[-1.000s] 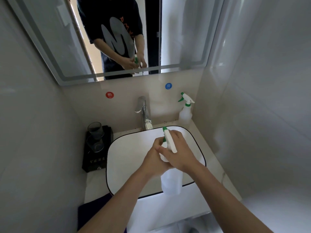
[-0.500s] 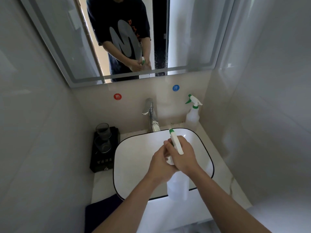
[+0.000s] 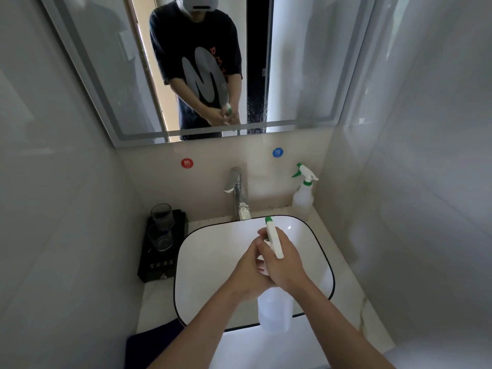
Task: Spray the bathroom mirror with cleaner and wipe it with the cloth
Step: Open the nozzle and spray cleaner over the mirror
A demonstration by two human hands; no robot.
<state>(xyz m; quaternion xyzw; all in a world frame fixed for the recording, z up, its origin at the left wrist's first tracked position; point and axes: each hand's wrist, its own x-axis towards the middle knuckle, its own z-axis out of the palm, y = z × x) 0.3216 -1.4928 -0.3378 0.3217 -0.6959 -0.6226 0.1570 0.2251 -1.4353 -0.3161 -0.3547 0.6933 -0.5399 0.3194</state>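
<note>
- Both hands meet over the white sink (image 3: 202,251) in the lower middle of the frame, wrapped around a clear spray bottle (image 3: 275,310).
- The right hand (image 3: 283,265) grips the bottle's neck, fingers curled at the trigger head; the left hand (image 3: 247,272) is cupped against the neck from the left, touching the right.
- The bottle's long axis runs nearly upright, body hanging below the hands, green nozzle tip (image 3: 268,220) poking out above them.
- The nozzle aims up-frame, at the tap (image 3: 238,193) and the wall, not at the glass.
- The mirror (image 3: 292,62) fills the top of the frame, well above the nozzle; I judge the bottle must be raised and tipped up before any spray lands there.
- A dark cloth (image 3: 151,342) lies on the counter at the lower left, just beside the left forearm, so the left hand is nearer to it.
- A second spray bottle (image 3: 303,194) stands in the right back corner, untouched.
</note>
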